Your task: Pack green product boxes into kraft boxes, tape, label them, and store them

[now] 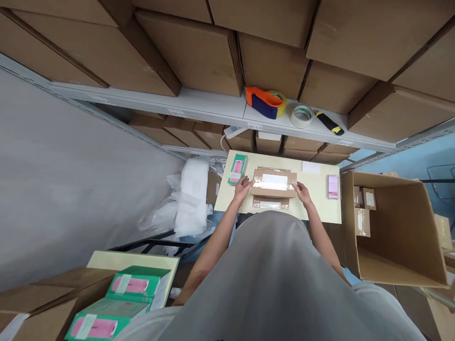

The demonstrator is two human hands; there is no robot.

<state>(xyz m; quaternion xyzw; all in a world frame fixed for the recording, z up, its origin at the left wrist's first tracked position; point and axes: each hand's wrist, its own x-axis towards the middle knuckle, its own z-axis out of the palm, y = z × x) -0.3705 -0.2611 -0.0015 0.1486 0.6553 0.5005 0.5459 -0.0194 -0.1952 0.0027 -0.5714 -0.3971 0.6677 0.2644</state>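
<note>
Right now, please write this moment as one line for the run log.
Left hand: at left end of carton; Right hand: at right end; Carton: taped, between both hands; Green box: on table, near left hand

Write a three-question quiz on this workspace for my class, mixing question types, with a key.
1. What do the left hand and right hand both touch?
2. Which lies on the shelf between the tape dispenser and the cutter: A) a mug, B) white tape, C) a pen?
3. True or false: on the table, the green box is nearer the left hand than the right.

Key: 1. A carton. 2. B. 3. True.
</note>
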